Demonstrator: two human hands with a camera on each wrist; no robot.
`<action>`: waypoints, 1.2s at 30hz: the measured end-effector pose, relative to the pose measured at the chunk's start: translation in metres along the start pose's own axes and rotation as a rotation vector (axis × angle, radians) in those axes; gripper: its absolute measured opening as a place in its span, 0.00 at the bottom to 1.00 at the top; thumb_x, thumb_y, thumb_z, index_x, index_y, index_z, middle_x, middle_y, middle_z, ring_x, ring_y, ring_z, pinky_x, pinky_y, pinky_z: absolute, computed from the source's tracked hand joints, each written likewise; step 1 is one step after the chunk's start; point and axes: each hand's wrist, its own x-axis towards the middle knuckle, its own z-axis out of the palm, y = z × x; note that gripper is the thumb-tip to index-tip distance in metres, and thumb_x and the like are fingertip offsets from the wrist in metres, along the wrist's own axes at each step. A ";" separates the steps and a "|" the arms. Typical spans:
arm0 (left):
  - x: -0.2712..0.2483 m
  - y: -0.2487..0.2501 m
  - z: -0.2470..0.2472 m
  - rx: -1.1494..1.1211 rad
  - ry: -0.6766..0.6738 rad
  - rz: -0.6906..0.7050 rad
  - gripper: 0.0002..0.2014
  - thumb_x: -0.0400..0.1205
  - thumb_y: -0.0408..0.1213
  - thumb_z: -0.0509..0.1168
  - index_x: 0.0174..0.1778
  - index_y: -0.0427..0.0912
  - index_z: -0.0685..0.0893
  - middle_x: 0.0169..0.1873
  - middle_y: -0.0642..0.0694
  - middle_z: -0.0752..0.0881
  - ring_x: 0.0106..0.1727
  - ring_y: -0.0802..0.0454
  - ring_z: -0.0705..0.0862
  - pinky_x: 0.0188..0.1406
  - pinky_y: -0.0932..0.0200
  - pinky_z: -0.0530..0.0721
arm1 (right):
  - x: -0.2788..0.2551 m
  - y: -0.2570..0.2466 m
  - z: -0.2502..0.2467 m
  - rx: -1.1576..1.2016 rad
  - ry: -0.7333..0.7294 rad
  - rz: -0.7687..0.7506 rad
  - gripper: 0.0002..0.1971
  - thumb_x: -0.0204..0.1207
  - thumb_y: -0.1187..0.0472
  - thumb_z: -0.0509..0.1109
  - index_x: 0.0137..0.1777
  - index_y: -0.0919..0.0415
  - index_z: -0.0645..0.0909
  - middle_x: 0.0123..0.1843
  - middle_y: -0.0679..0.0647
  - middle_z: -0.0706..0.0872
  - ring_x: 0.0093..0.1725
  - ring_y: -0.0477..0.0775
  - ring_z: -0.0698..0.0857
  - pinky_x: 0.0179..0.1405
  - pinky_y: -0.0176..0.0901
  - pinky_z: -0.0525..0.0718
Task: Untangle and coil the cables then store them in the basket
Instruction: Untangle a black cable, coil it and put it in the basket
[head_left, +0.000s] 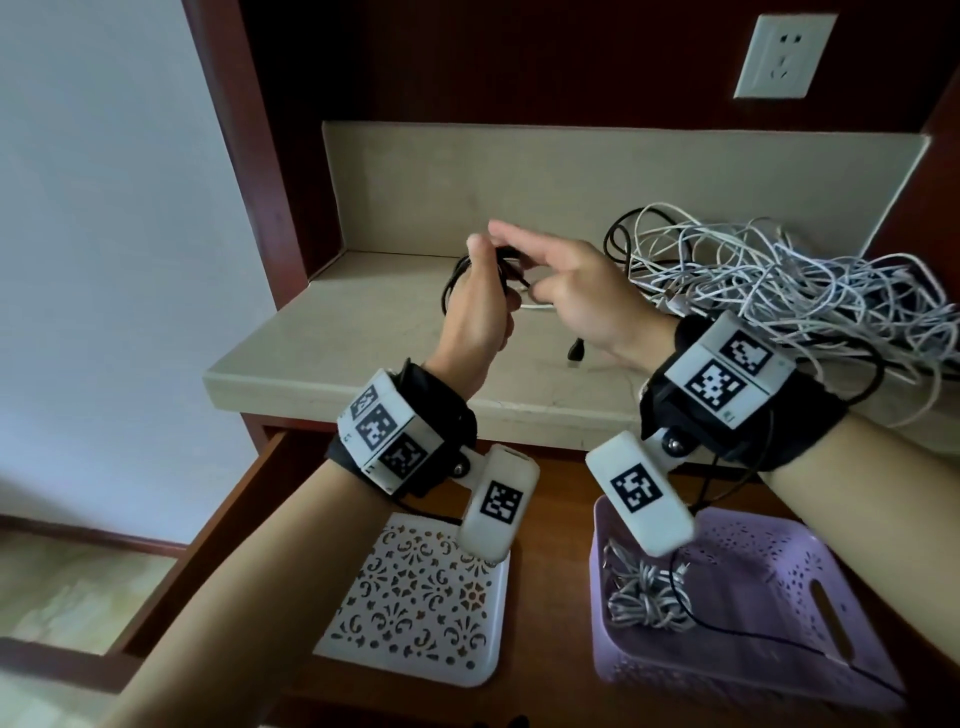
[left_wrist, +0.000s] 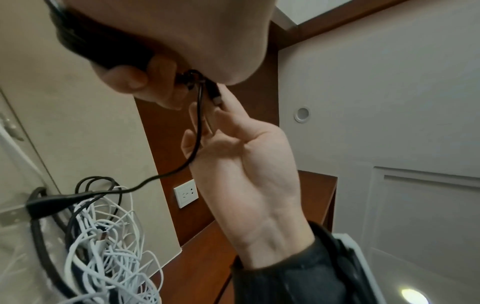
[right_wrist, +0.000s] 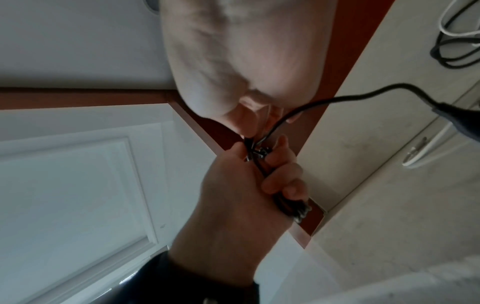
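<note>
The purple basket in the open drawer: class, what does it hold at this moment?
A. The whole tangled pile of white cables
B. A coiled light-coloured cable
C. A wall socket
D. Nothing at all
B: in the head view a coiled light-coloured cable lies at the left end of the purple basket, while the tangled pile of white cables sits up on the shelf.

The countertop looks like matt beige stone, faintly mottled. Beside it, the frame is glossy reddish wood. Below the countertop, the purple basket and white tray are perforated plastic. The black cable looks smooth, rubbery.
</note>
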 end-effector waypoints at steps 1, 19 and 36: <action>0.001 0.001 0.000 -0.016 0.019 -0.008 0.26 0.89 0.50 0.38 0.35 0.44 0.75 0.18 0.55 0.71 0.14 0.59 0.62 0.14 0.67 0.60 | 0.000 0.001 0.001 -0.019 -0.022 0.004 0.32 0.74 0.82 0.52 0.79 0.63 0.64 0.71 0.48 0.74 0.64 0.33 0.74 0.53 0.11 0.67; 0.012 0.005 -0.010 -0.521 -0.084 -0.223 0.17 0.82 0.44 0.45 0.26 0.44 0.59 0.23 0.46 0.61 0.23 0.51 0.65 0.21 0.65 0.68 | -0.003 0.009 0.011 -0.286 0.112 -0.001 0.12 0.76 0.51 0.69 0.47 0.57 0.71 0.48 0.53 0.79 0.36 0.42 0.77 0.28 0.40 0.80; 0.011 0.008 0.003 -0.519 -0.266 -0.205 0.21 0.84 0.34 0.40 0.27 0.38 0.71 0.18 0.49 0.77 0.18 0.55 0.76 0.19 0.69 0.73 | 0.015 0.011 0.000 -0.567 0.220 0.078 0.15 0.69 0.64 0.72 0.22 0.64 0.75 0.19 0.56 0.73 0.21 0.52 0.70 0.17 0.33 0.65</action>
